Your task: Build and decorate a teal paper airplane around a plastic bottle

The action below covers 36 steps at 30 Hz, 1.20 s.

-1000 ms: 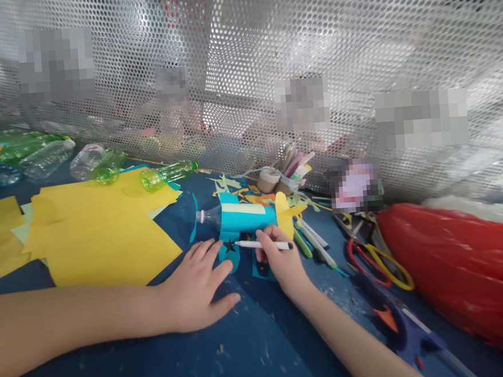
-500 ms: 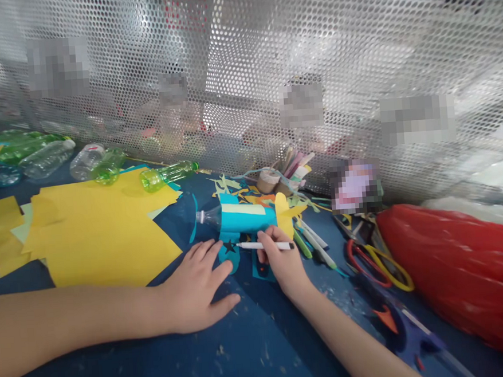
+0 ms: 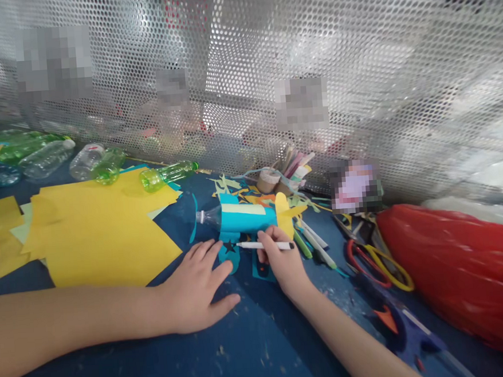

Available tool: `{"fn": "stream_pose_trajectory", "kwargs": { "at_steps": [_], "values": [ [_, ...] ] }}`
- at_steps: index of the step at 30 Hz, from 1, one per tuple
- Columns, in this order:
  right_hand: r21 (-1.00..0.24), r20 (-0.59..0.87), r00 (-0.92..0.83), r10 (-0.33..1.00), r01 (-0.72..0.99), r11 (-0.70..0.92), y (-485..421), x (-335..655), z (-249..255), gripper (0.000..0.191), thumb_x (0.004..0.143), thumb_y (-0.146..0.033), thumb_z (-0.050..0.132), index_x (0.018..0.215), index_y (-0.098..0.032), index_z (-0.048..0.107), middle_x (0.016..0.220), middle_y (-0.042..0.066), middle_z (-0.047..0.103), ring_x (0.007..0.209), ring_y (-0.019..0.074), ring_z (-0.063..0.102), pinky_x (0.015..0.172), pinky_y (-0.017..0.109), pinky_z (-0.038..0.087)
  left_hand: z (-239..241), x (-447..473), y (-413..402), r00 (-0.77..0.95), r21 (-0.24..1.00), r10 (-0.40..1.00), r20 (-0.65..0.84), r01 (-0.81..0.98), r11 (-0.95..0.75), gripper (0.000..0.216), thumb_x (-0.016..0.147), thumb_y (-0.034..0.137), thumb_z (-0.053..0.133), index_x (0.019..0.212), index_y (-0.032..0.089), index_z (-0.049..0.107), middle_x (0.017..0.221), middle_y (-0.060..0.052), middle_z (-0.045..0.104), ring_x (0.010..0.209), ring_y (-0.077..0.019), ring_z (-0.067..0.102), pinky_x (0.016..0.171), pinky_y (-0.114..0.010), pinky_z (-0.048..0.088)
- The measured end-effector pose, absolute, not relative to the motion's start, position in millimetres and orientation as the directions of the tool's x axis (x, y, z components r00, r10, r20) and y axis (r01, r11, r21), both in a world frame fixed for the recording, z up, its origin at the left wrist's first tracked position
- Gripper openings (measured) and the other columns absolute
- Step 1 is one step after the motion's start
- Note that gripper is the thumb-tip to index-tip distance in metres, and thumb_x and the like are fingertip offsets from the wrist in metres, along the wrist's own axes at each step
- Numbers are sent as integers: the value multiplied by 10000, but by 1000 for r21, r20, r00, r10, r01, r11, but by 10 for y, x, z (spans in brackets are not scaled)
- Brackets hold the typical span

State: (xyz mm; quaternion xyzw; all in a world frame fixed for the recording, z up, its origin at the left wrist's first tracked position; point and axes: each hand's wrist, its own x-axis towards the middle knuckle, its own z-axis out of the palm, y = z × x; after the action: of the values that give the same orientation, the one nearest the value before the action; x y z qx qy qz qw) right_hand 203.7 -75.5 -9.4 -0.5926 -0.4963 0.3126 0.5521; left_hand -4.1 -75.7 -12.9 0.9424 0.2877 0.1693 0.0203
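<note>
The right hand (image 3: 280, 255) pinches a white marker (image 3: 251, 246) between thumb and fingers, its dark end pointing away to the right and its tip just beside a black star (image 3: 230, 247). Whether the tip touches is too small to tell. The star is on a blue paper wing (image 3: 231, 265), and the left hand (image 3: 198, 287) lies palm down with fingers loosely spread, gripping nothing, its fingers over the wing's left edge.

The wing extends from a clear plastic bottle (image 3: 212, 216) on its side just beyond both hands. Blue paper with a pale strip wraps its body and hides the inside; the neck is see-through, and yellow paper fins (image 3: 284, 216) stand at its base.

Behind it, among paper scraps (image 3: 226, 183), is a small jar (image 3: 268, 180) with brownish contents or walls, I cannot tell which. To the left, a green bottle (image 3: 171, 175) lies partly on yellow sheets (image 3: 103, 233), near more see-through bottles (image 3: 49, 159). A bulging red bag (image 3: 464, 271), its contents hidden, lies right of scissors (image 3: 366, 266).
</note>
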Motion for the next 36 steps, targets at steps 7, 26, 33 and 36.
{"fn": "stream_pose_trajectory", "kwargs": {
  "at_steps": [7, 26, 33, 36],
  "values": [
    [-967, 155, 280, 947, 238, 87, -753, 2027, -88, 311, 817, -349, 550, 573, -232, 397, 362, -80, 456, 345, 90, 374, 377, 206, 309, -140, -42, -762, 765, 159, 556, 326, 535, -830, 475, 879, 523, 473, 1193, 171, 529, 1387, -197, 423, 1295, -388, 366, 1035, -585, 333],
    [-970, 142, 270, 952, 229, 79, -748, 2031, -103, 300, 818, -373, 559, 603, -231, 405, 372, -71, 483, 355, 92, 376, 370, 197, 314, -139, -47, -764, 766, 150, 550, 333, 533, -833, 477, 879, 525, 467, 1201, 177, 516, 1384, -190, 425, 1295, -385, 364, 1031, -584, 337],
    [-968, 152, 274, 950, 236, 87, -744, 2026, -103, 306, 806, -384, 566, 595, -229, 408, 376, -62, 494, 355, 90, 390, 369, 197, 319, -131, -43, -765, 767, 155, 549, 333, 530, -834, 470, 883, 521, 466, 1195, 174, 520, 1380, -195, 428, 1293, -387, 365, 1031, -587, 334],
    [-970, 148, 272, 951, 229, 86, -747, 2022, -95, 306, 804, -373, 561, 586, -231, 398, 367, -68, 481, 348, 88, 385, 368, 196, 322, -131, -45, -766, 767, 154, 548, 335, 529, -834, 470, 882, 520, 469, 1194, 172, 521, 1381, -197, 428, 1293, -387, 366, 1035, -582, 331]
  ]
}}
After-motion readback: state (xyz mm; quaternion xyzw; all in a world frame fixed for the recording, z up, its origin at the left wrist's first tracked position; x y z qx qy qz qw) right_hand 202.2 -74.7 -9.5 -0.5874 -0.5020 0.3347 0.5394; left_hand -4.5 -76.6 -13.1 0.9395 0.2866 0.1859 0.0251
